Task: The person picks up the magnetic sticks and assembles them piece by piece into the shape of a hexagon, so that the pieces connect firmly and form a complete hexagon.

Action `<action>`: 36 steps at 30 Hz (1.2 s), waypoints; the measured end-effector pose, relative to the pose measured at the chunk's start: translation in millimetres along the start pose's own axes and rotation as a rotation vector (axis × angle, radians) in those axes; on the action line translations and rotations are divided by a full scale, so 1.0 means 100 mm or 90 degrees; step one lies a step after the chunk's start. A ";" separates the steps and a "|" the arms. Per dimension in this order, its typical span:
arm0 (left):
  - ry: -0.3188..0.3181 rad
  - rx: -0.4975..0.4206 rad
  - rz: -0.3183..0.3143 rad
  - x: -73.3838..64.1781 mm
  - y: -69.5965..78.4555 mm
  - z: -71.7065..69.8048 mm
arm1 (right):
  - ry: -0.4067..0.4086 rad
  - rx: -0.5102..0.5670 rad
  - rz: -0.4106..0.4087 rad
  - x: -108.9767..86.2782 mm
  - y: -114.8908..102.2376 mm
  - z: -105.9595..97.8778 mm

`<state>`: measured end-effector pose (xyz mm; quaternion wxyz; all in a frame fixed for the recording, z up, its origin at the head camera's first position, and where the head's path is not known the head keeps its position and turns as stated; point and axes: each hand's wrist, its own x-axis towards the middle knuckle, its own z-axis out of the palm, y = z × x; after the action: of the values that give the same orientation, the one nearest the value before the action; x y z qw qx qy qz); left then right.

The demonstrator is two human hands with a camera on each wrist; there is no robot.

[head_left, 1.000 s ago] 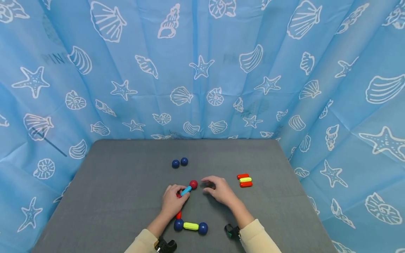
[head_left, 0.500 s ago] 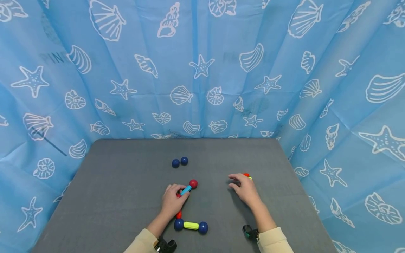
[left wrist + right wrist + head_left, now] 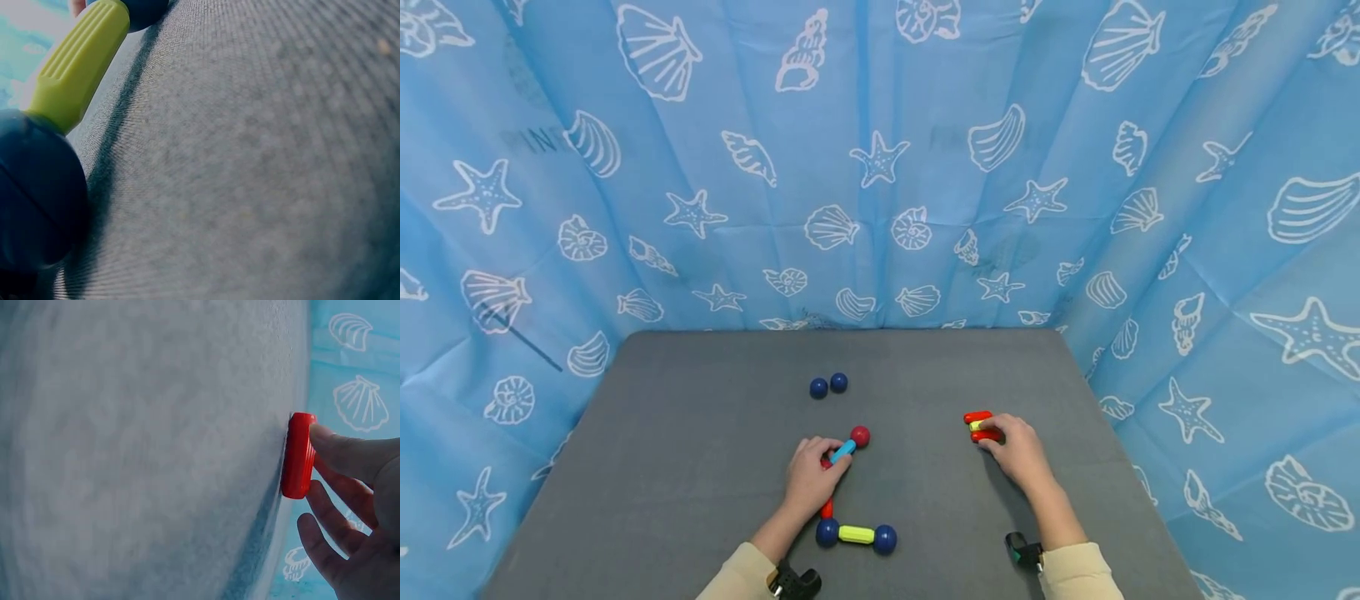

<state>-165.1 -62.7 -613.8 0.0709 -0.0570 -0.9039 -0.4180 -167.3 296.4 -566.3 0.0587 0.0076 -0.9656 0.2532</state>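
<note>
My left hand (image 3: 808,479) grips a joined chain of magnetic rods and balls around its light blue rod (image 3: 843,451). A red ball (image 3: 861,436) caps that rod's far end; another red ball is mostly covered by the fingers. From there a red rod (image 3: 827,508) runs to a blue ball (image 3: 827,532), then a yellow rod (image 3: 857,535) and a second blue ball (image 3: 885,539). Over on the right, my right hand (image 3: 1022,454) pinches the nearest red rod (image 3: 299,456) with thumb and forefinger. Beside it lie a yellow rod (image 3: 975,426) and another red rod (image 3: 977,417).
Two loose blue balls (image 3: 828,385) sit farther back on the grey table (image 3: 715,400). A blue curtain (image 3: 880,250) with seashell prints hangs behind the table and along its sides.
My right hand has moved right, from near the red ball to the loose rods, and its fingers now close on the nearest red one. My left hand has stayed on the chain.
</note>
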 end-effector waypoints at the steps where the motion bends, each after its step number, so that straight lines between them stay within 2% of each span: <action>1: -0.002 0.002 0.002 0.00 0.00 0.00 | -0.003 -0.004 0.001 -0.01 0.00 -0.01; 7: -0.007 0.004 0.004 0.01 0.00 0.00 | -0.033 -0.027 0.020 -0.06 -0.01 -0.02; 13: 0.026 0.010 0.008 0.00 -0.01 0.03 | -0.073 -0.006 0.047 -0.11 -0.04 0.01; 18: 0.063 0.020 -0.002 -0.05 0.02 0.06 | -0.090 0.036 0.029 -0.12 -0.13 0.07; 21: 0.071 0.026 -0.010 -0.09 0.04 0.06 | -0.091 0.065 0.005 -0.11 -0.24 0.12; 24: 0.057 0.022 -0.019 -0.09 0.08 0.03 | -0.101 0.079 -0.019 -0.07 -0.34 0.17; 29: -0.011 0.039 -0.027 0.01 0.13 -0.06 | -0.133 0.090 -0.048 0.04 -0.52 0.26; 32: -0.052 0.066 -0.011 0.11 0.14 -0.09 | -0.137 0.090 -0.072 0.12 -0.63 0.32; 36: -0.075 0.085 0.002 0.20 0.10 -0.09 | -0.131 0.074 -0.112 0.22 -0.79 0.41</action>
<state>-182.2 -62.4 -597.4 0.0215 -0.0778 -0.9323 -0.3525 -189.7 207.7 -560.9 -0.0192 0.1219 -0.9458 0.3003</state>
